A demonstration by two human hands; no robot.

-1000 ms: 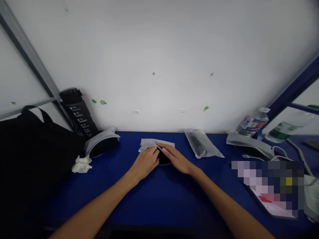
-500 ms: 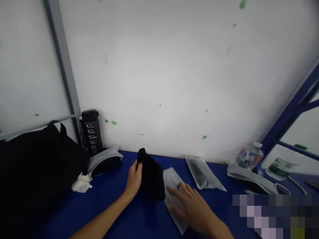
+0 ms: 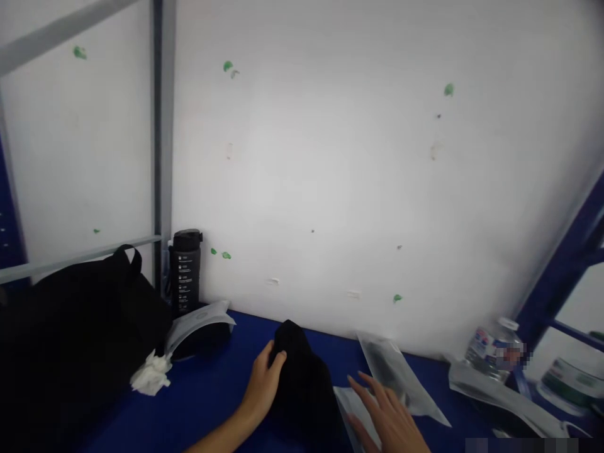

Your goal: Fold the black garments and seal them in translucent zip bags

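My left hand (image 3: pixel 265 380) grips a folded black cloth item (image 3: pixel 306 390) by its left edge, thumb on top. Its exact kind does not show. Just right of it lies a translucent plastic bag (image 3: pixel 356 409), partly covered by the cloth and by my right hand (image 3: pixel 389 415). The fingers of that hand are spread over the bag; whether they touch it I cannot tell. Behind, against the wall, a second translucent bag (image 3: pixel 401 377) lies with something dark inside.
At left stand a black bag (image 3: pixel 70 340) and a black bottle (image 3: pixel 185 274). Near them are a bag with a black item (image 3: pixel 201 330) and crumpled white tissue (image 3: pixel 151 374). At right are a clear plastic bottle (image 3: pixel 495 349) and another plastic bag (image 3: pixel 500 399). A white wall (image 3: pixel 311 157) closes off the back.
My view has tilted up, so everything sits lower in the picture. The left hand keeps its hold on the black cloth. My right hand has stayed over the bag, fingers more spread.
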